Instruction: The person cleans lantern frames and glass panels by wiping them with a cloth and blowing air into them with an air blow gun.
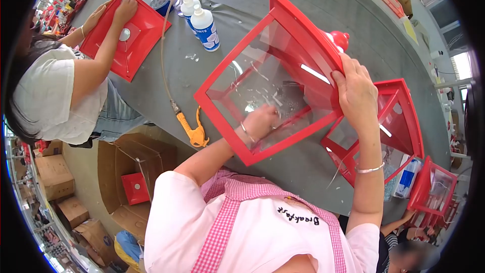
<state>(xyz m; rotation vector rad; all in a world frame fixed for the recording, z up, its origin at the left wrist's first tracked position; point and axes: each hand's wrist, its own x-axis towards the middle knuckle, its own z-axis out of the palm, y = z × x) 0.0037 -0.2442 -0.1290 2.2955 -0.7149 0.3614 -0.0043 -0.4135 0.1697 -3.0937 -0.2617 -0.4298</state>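
Note:
A large red lantern frame (221,125) with clear panes is tilted over the table in front of me. My right hand (357,88) grips its right edge, thumb on the near face and fingers wrapped over the outside. My left hand (261,122) shows within the frame's outline, low in the clear area, with its fingers curled. What those fingers hold, if anything, is hidden. Small whitish bits (268,98) and glare show around that hand. Behind the frame's right edge, a red and white rounded ornament (339,39) peeks out.
A second red lantern (411,121) lies to the right, near a blue-and-white package (405,178). White bottles (205,29) and an orange air gun (192,129) on a hose are to the left. A co-worker (55,86) handles a red panel (144,35). An open carton (113,172) stands below.

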